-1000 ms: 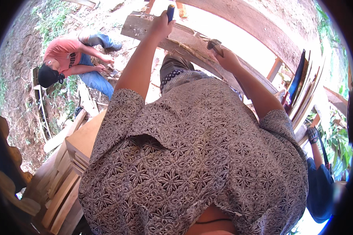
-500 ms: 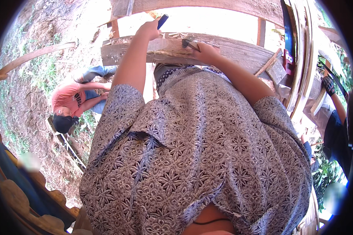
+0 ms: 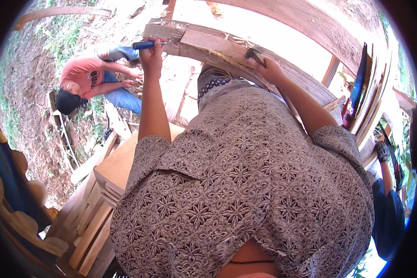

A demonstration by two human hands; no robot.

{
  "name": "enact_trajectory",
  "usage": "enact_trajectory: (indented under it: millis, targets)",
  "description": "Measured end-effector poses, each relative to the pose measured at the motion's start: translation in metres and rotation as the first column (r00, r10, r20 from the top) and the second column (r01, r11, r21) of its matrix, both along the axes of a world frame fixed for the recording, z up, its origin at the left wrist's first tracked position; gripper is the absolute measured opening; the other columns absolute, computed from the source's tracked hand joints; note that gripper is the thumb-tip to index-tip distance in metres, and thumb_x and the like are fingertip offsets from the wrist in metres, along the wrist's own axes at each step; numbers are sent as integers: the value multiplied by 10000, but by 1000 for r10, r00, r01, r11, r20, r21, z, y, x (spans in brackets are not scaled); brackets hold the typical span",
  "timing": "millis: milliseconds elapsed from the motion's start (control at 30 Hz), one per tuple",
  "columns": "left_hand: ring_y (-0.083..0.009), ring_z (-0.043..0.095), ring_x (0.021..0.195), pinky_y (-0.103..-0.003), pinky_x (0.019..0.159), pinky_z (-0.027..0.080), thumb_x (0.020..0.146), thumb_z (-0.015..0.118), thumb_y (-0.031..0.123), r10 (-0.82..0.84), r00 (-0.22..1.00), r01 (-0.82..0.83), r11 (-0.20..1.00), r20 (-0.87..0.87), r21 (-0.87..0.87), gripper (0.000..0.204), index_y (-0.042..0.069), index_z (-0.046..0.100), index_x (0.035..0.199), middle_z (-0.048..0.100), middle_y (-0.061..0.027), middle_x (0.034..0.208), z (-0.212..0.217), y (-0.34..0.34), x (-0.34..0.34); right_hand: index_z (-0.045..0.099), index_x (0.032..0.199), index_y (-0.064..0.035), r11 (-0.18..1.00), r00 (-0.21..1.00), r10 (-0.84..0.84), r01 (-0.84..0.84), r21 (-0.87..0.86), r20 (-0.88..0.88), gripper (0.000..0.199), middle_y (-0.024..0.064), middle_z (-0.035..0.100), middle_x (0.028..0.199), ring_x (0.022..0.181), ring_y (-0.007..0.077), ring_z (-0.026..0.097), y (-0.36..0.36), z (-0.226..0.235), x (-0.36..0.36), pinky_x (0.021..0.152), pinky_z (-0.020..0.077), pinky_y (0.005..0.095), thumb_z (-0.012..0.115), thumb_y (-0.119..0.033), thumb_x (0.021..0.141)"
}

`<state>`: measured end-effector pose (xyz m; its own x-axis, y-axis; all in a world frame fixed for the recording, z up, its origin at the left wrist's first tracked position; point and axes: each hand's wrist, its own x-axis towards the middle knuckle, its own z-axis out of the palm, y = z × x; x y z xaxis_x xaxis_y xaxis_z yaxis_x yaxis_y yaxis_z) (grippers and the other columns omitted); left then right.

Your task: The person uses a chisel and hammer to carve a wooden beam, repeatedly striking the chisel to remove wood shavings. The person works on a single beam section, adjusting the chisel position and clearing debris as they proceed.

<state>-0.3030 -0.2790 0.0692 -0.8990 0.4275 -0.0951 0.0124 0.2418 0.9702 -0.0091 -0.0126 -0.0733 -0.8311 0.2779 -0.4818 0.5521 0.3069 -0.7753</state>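
My left hand (image 3: pixel 152 58) is closed around a tool with a blue handle (image 3: pixel 142 45) and a thin metal shaft that points right; its tip is too small to make out. It is raised beside the left end of a thick wooden beam (image 3: pixel 171 33). On that beam lies a shorter piece of wood (image 3: pixel 208 41) with splintered edges and shavings. My right hand (image 3: pixel 272 70) grips a hammer (image 3: pixel 253 54) whose dark head sits over the beam, right of the shorter piece. Fingers hide part of its handle.
At the left a person in a salmon shirt (image 3: pixel 81 72) sits low on the ground. Another person's gloved hand (image 3: pixel 381 150) shows at the right. A blue-bladed saw (image 3: pixel 358 85) leans by upright planks (image 3: pixel 377 99). Stacked boards (image 3: pixel 95 231) stand near lower left.
My left hand has come left and nearer from the beam, and the blue handle has turned to point left. My right hand still holds the hammer over the beam. The whole view has shifted.
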Motion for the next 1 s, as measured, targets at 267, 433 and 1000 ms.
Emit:
enact_trajectory:
  millis: [267, 433, 1000]
  targets:
    - [-139, 645, 945, -263, 867, 504, 979, 574, 54, -118, 985, 112, 992, -128, -54, 95, 30, 505, 1041, 667, -105, 999, -23, 20, 2, 614, 1067, 69, 988, 980, 133, -120, -92, 151, 544, 192, 680, 1001, 959, 299, 659, 8, 41, -13, 850, 520, 438, 544, -463, 982]
    - [-149, 645, 978, -281, 880, 516, 983, 573, 68, -153, 981, 144, 986, -116, -85, 120, 32, 500, 1070, 660, -104, 1013, -25, 18, -4, 609, 985, -1, 1000, 992, -26, 28, -13, 120, 415, 141, 631, 820, 783, 255, 627, -2, 30, -9, 721, 482, 410, 591, -415, 962]
    - [-162, 651, 984, -298, 916, 487, 988, 556, 71, -162, 967, 149, 986, -199, -80, 94, 40, 498, 1055, 673, -112, 1042, -29, 9, 7, 610, 1117, -53, 982, 979, 171, -160, 101, -115, 352, 156, 641, 875, 826, 263, 627, 0, 178, -83, 773, 481, 423, 537, -381, 1009]
